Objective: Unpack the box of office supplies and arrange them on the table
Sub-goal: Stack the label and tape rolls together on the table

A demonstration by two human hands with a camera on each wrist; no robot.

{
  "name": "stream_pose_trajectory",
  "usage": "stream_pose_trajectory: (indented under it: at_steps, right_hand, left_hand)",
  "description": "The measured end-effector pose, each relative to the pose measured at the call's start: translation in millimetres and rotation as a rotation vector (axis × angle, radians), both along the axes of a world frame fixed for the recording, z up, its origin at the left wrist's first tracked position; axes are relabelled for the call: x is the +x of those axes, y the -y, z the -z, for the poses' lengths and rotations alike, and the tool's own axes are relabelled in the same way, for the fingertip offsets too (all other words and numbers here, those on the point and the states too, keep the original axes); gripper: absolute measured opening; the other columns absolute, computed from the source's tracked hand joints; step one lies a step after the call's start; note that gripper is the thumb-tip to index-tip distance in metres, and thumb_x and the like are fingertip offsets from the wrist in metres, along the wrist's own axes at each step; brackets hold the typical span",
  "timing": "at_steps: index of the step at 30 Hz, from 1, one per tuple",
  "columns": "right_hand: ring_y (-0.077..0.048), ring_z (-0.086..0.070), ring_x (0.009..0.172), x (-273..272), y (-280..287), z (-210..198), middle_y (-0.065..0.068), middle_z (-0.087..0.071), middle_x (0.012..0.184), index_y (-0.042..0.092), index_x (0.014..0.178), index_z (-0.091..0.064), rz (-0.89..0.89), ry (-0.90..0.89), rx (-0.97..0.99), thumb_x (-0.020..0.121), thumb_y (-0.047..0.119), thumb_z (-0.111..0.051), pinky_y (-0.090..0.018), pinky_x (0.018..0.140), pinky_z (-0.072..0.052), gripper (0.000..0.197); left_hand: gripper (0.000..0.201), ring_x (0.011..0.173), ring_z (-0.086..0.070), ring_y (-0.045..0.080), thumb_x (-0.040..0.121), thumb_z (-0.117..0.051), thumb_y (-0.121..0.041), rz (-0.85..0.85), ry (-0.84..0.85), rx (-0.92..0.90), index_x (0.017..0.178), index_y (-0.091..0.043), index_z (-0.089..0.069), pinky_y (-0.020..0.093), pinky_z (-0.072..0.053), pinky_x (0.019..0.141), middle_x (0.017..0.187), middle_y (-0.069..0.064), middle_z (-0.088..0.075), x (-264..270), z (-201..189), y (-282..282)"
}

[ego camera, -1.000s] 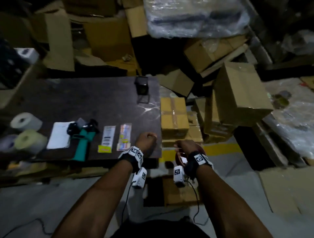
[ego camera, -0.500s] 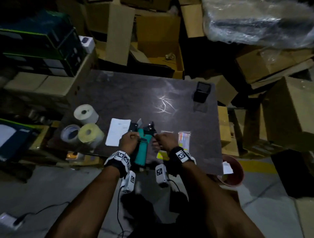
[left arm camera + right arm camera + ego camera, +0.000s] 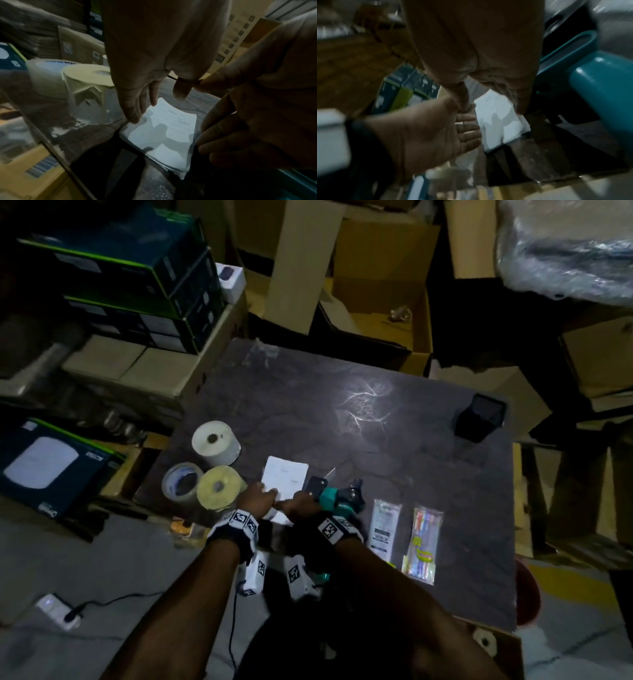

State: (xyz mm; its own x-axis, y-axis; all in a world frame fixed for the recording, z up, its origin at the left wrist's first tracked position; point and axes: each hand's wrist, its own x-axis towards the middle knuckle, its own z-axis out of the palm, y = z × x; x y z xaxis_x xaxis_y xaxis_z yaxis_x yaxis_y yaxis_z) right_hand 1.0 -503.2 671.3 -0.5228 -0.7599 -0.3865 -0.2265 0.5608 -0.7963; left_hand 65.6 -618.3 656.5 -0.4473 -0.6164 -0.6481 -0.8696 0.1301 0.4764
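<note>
We see stacked cardboard boxes [image 3: 380,285] ringing the dark marbled surface [image 3: 308,405]. At lower centre lies the white paper packet [image 3: 286,477]; our left hand [image 3: 255,499] and right hand [image 3: 301,505] touch it, fingers fairly straight. The right wrist view shows the teal tape dispenser [image 3: 607,94] close.

The head camera looks steeply down from above onto the dark surface [image 3: 308,392] and both forearms. Each wrist camera sits close behind its own hand, low over the surface, facing forward. All three views share the white paper stack [image 3: 284,475] [image 3: 164,132] [image 3: 496,119] at the near edge.
</note>
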Motion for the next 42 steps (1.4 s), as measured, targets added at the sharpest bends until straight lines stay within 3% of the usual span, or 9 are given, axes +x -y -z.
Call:
stream_pose_trajectory:
  at_steps: [3, 7, 12, 15, 23, 26, 30, 35, 42]
  right_hand:
    - [-0.034, -0.058, 0.115, 3, 13, 15, -0.023, -0.061, 0.123, 0.001, 0.130, -0.057, -0.094, 0.140, 0.301, 0.097, 0.025, -0.054, -0.033, 0.089, -0.041, 0.041]
    - [-0.037, -0.042, 0.134, -4, 33, 25, -0.023, -0.045, 0.144, -0.001, 0.138, -0.047, -0.114, -0.083, 0.403, 0.104, 0.018, -0.037, -0.037, 0.111, -0.030, 0.041]
    - [-0.028, -0.060, 0.106, -22, 40, 21, -0.017, -0.063, 0.114, 0.001, 0.115, -0.063, 0.031, -0.123, 0.534, 0.094, 0.020, -0.053, -0.034, 0.086, -0.047, 0.030]
    - [-0.033, -0.061, 0.113, -14, 42, 11, -0.016, -0.064, 0.123, 0.002, 0.118, -0.063, 0.227, -0.002, 0.568, 0.096, 0.015, -0.047, -0.033, 0.088, -0.046, 0.031]
    - [-0.027, -0.063, 0.103, 6, 62, -36, -0.015, -0.060, 0.129, 0.005, 0.129, -0.057, 0.748, 0.412, 0.097, 0.091, 0.020, -0.061, -0.035, 0.085, -0.056, 0.041]
    - [-0.026, -0.067, 0.087, 0, 75, -49, -0.014, -0.068, 0.112, 0.003, 0.108, -0.066, 0.808, 0.537, -0.019, 0.089, 0.015, -0.066, -0.032, 0.066, -0.059, 0.022]
    - [-0.018, -0.066, 0.066, -9, 94, -54, -0.009, -0.065, 0.077, 0.002, 0.080, -0.063, 0.804, 0.568, -0.087, 0.090, 0.008, -0.066, -0.022, 0.051, -0.055, 0.011]
    - [-0.026, -0.071, 0.080, -42, 132, -26, -0.024, -0.067, 0.111, -0.006, 0.092, -0.062, 0.812, 0.697, -0.245, 0.090, -0.002, -0.062, -0.029, 0.066, -0.061, 0.005]
    - [-0.027, -0.065, 0.074, -110, 204, -21, -0.019, -0.065, 0.090, -0.004, 0.076, -0.058, 0.757, 0.755, -0.254, 0.088, -0.010, -0.060, -0.025, 0.049, -0.058, 0.014]
  left_hand:
    - [0.046, 0.101, -0.061, 0.034, 0.079, -0.057, -0.039, -0.015, 0.041, 0.020, 0.107, -0.003, -0.061, 0.028, -0.040, 0.075, 0.118, 0.017, -0.064, -5, 10, 6]
    - [0.046, 0.122, -0.052, 0.036, 0.096, -0.050, -0.032, 0.012, 0.045, 0.051, 0.131, -0.001, -0.052, 0.031, -0.039, 0.086, 0.138, 0.020, -0.051, -9, 16, 14]
    - [0.046, 0.132, -0.043, 0.031, 0.105, -0.034, -0.028, 0.184, 0.060, 0.241, 0.138, 0.002, -0.046, 0.027, -0.034, 0.098, 0.148, 0.018, -0.041, -19, 20, 35]
    - [0.039, 0.127, -0.049, 0.033, 0.104, -0.035, -0.022, 0.243, 0.045, 0.279, 0.128, 0.003, -0.053, 0.029, -0.037, 0.096, 0.140, 0.021, -0.049, -14, 15, 48]
    - [0.033, 0.127, -0.049, 0.033, 0.103, -0.037, -0.013, 0.540, -0.118, 0.124, 0.131, 0.003, -0.045, 0.039, -0.036, 0.102, 0.138, 0.021, -0.050, -14, -36, 104]
    - [0.035, 0.125, -0.053, 0.034, 0.102, -0.040, -0.015, 0.200, -0.216, 0.356, 0.129, 0.005, -0.050, 0.036, -0.044, 0.097, 0.135, 0.023, -0.053, -25, -44, 126]
    - [0.036, 0.104, -0.063, 0.033, 0.093, -0.056, -0.018, 0.121, -0.288, 0.349, 0.119, 0.007, -0.059, 0.035, -0.051, 0.086, 0.115, 0.021, -0.064, -32, -46, 148]
    - [0.025, 0.097, -0.062, 0.029, 0.096, -0.053, -0.009, 0.037, -0.371, 0.323, 0.116, 0.003, -0.060, 0.033, -0.048, 0.082, 0.110, 0.010, -0.063, -53, -47, 182]
    - [0.033, 0.100, -0.057, 0.026, 0.098, -0.050, -0.007, -0.071, -0.434, 0.192, 0.125, 0.012, -0.051, 0.028, -0.041, 0.080, 0.119, 0.015, -0.059, -102, -53, 239]
